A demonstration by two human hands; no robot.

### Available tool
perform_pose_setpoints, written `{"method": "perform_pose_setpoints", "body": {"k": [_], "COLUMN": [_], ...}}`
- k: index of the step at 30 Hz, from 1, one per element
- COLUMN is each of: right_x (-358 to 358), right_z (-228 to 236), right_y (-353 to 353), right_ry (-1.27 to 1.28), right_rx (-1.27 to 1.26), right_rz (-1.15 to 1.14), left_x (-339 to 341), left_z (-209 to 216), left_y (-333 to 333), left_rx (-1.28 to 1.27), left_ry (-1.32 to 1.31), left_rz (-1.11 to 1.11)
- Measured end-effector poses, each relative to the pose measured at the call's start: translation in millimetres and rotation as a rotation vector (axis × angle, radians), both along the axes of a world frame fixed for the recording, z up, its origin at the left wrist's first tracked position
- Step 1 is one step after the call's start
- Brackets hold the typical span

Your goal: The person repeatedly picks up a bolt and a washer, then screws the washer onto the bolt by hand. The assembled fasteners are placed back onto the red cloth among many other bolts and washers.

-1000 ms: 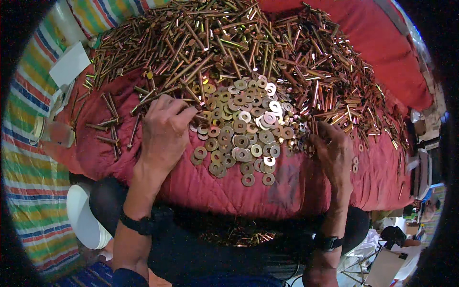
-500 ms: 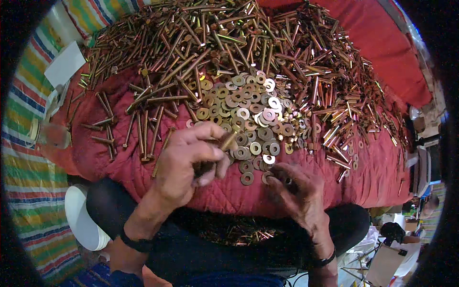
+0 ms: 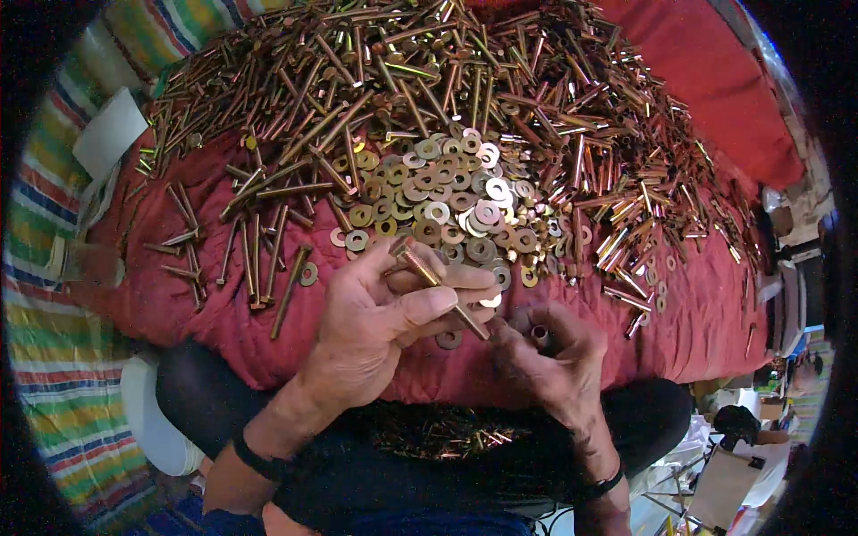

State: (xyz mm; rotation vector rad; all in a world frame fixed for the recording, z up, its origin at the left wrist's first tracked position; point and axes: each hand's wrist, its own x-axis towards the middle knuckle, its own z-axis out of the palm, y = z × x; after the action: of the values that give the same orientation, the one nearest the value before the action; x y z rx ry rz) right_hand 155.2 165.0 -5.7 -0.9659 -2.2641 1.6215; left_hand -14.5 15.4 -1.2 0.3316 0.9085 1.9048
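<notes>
My left hand (image 3: pixel 366 326) grips a long brass-coloured bolt (image 3: pixel 472 322) between thumb and fingers. The bolt slants down to the right, its lower end near my right fingertips. My right hand (image 3: pixel 554 357) has its thumb and forefinger pinched close to that end. Whatever sits in this pinch is too blurred to make out. A small hollow round metal piece (image 3: pixel 539 333) shows within its curled fingers. Just beyond both hands lies a heap of flat washers (image 3: pixel 438 192), partly hidden by my left fingers.
A large pile of bolts (image 3: pixel 384 80) covers the far side of the red quilted cloth (image 3: pixel 697 313). Several loose bolts (image 3: pixel 259 259) lie at the left, and shiny metal pieces (image 3: pixel 617 246) at the right. More metal pieces (image 3: pixel 451 433) rest between my legs.
My left hand has moved right and turned, bringing the bolt to my right fingertips. My right hand stays nearly in place, its fingers drawn in from the washers.
</notes>
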Motion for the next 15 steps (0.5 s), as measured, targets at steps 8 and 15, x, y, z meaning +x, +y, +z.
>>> {"method": "perform_pose_setpoints", "body": {"k": [8,15], "right_x": [-7,-1], "right_z": [7,-3], "right_y": [-7,1], "right_ry": [0.151,0.101], "right_rx": [-0.12,0.278], "right_rz": [-0.177,-0.104], "left_x": [15,27], "left_z": [-14,-12], "left_y": [9,0], "left_rx": [0.041,-0.191], "left_ry": [0.205,1.025], "left_rz": [0.187,0.251]}}
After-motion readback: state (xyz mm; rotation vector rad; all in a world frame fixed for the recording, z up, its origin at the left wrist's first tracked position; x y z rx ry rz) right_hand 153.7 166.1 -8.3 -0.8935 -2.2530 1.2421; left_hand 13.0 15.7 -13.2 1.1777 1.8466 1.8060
